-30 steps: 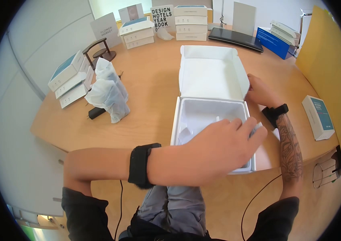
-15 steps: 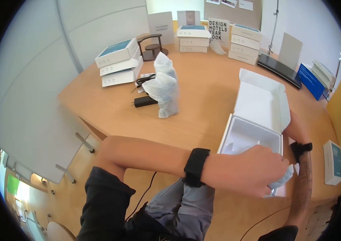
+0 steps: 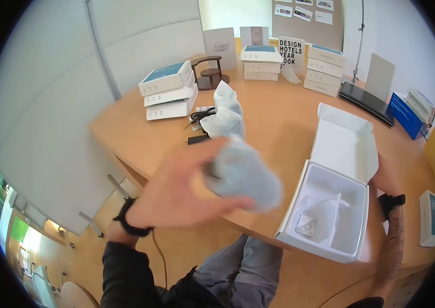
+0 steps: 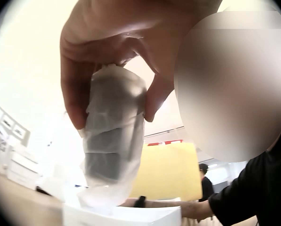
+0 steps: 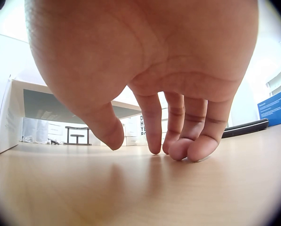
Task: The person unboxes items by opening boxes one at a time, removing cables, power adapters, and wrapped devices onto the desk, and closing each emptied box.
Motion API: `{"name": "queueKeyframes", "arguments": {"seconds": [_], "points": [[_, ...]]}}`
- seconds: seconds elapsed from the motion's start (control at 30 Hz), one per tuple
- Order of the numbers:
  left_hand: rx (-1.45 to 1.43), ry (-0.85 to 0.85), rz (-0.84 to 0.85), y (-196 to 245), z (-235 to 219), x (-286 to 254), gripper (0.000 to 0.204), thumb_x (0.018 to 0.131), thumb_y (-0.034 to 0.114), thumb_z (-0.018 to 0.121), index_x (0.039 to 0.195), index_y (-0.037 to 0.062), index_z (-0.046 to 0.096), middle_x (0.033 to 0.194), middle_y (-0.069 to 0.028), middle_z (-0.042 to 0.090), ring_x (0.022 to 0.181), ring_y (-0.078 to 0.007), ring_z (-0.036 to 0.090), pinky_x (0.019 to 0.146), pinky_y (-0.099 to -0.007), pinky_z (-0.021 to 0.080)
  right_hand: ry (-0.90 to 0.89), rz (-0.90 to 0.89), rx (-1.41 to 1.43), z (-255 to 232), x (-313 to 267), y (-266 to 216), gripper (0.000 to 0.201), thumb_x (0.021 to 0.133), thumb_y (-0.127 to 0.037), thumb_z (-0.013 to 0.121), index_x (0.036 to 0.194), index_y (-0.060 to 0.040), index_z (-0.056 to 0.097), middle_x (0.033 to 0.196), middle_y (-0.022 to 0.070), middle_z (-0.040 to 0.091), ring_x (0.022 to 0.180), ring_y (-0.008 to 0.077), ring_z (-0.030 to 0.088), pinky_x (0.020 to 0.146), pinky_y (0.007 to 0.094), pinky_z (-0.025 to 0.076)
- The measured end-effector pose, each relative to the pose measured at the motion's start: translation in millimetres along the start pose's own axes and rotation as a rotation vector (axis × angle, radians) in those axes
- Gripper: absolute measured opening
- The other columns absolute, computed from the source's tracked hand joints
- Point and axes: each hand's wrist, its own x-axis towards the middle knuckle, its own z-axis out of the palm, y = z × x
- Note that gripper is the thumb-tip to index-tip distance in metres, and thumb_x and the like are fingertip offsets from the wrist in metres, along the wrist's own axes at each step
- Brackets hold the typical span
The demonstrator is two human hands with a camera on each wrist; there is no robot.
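Observation:
A pale, translucent-wrapped item hangs over the table's front edge, gripped between the thumb and fingers of the left hand. In the left wrist view darker bands show through the wrapped item, and the left hand pinches it from both sides. An open white box has its lid folded back; a small flat packet lies in its moulded tray. Beside the lid's right edge is the right hand, partly hidden. In the right wrist view the right hand rests its bent fingertips on the tabletop.
Another wrapped bundle stands beside a black cable. Box stacks, a dark wooden stand and a laptop line the table's back. One closed box stands at the far right.
The left hand has lifted the wrapped item out of the box and carried it left. The box's tray is now visible. The head view has turned left, while the right hand remains beside the lid.

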Motion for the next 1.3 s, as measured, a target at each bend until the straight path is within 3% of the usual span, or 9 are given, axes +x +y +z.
{"name": "queueKeyframes", "arguments": {"seconds": [0.2,0.33,0.57,0.6,0.7,0.83,1.03,1.13,1.3], "points": [[0.088,0.277,-0.276,-95.2,-46.1,-20.1,0.056,0.074,0.023,0.085,0.118,-0.0033,0.062,0.095,-0.0108,0.07,0.086,-0.0181,0.065,0.08,-0.0312,0.051,0.043,-0.111,0.015,6.0,3.9,19.8,0.027,0.087,-0.01,0.061,0.11,0.0034,0.066,0.104,0.0217,0.067,0.099,0.0381,0.065,0.087,0.0408,0.051],[0.319,0.302,-0.294,-142.5,-71.1,-9.1,0.044,0.079,0.013,0.08,0.117,-0.0011,0.063,0.1,-0.0062,0.069,0.095,-0.0145,0.066,0.086,-0.0308,0.052,0.052,-0.053,-0.02,3.8,1.7,12.7,0.025,0.087,-0.01,0.06,0.107,0.0037,0.067,0.104,0.0217,0.067,0.098,0.0398,0.064,0.086,0.0415,0.051],[0.388,0.31,-0.369,-220.0,-76.5,13.1,0.049,0.078,0.026,0.08,0.114,-0.0031,0.065,0.102,-0.0145,0.071,0.095,-0.023,0.068,0.085,-0.0349,0.052,0.042,-0.038,-0.061,2.5,1.3,10.0,0.026,0.088,-0.012,0.06,0.108,0.0042,0.066,0.108,0.0223,0.066,0.1,0.041,0.063,0.087,0.0417,0.051],[0.408,0.291,-0.371,-221.6,-74.9,17.5,0.058,0.077,0.033,0.081,0.117,-0.0055,0.063,0.103,-0.0184,0.071,0.096,-0.0289,0.069,0.085,-0.0376,0.052,0.044,-0.047,-0.061,2.4,1.8,11.3,0.026,0.088,-0.011,0.06,0.108,0.0042,0.066,0.108,0.0222,0.066,0.1,0.0409,0.063,0.087,0.0416,0.051],[0.399,0.25,-0.446,-221.6,-69.2,28.6,0.046,0.079,0.026,0.08,0.113,-0.0012,0.066,0.103,-0.014,0.072,0.095,-0.0214,0.068,0.085,-0.0346,0.052,0.04,-0.042,-0.029,2.3,0.9,9.0,0.027,0.087,-0.01,0.061,0.109,0.0041,0.066,0.109,0.0221,0.066,0.101,0.0402,0.063,0.088,0.0411,0.051],[0.27,0.16,-0.501,-235.8,-61.1,36.5,0.05,0.078,0.03,0.08,0.115,-0.0012,0.066,0.107,-0.0153,0.071,0.098,-0.0231,0.068,0.088,-0.0349,0.052,0.024,-0.015,-0.014,2.5,2.4,10.0,0.028,0.086,-0.008,0.061,0.11,0.0048,0.065,0.109,0.0223,0.065,0.102,0.0394,0.063,0.089,0.0403,0.05],[0.206,0.163,-0.343,-249.3,-53.8,35.7,0.059,0.078,0.036,0.08,0.121,-0.0018,0.063,0.107,-0.0178,0.071,0.101,-0.0273,0.068,0.089,-0.0362,0.052,0.045,-0.056,0.004,4.2,3.2,8.9,0.031,0.086,-0.008,0.062,0.113,0.0058,0.064,0.112,0.0233,0.065,0.104,0.0395,0.063,0.091,0.0394,0.05],[0.2,0.04,-0.381,-242.1,-57.6,35.0,0.073,0.077,0.037,0.082,0.132,-0.0022,0.054,0.117,-0.019,0.067,0.107,-0.028,0.066,0.092,-0.0365,0.051,0.034,-0.015,0.034,3.8,3.4,7.2,0.031,0.086,-0.008,0.062,0.114,0.0052,0.064,0.111,0.0239,0.066,0.104,0.0397,0.064,0.091,0.0395,0.05],[0.353,0.206,-0.297,-248.9,-59.8,28.7,0.088,0.076,0.034,0.084,0.145,0.0023,0.039,0.139,-0.0196,0.051,0.13,-0.0321,0.049,0.107,-0.0396,0.041,0.058,-0.113,0.053,6.7,4.4,23.3,0.027,0.084,-0.007,0.062,0.107,0.0043,0.065,0.106,0.0244,0.067,0.101,0.0396,0.064,0.089,0.0397,0.05]]}}
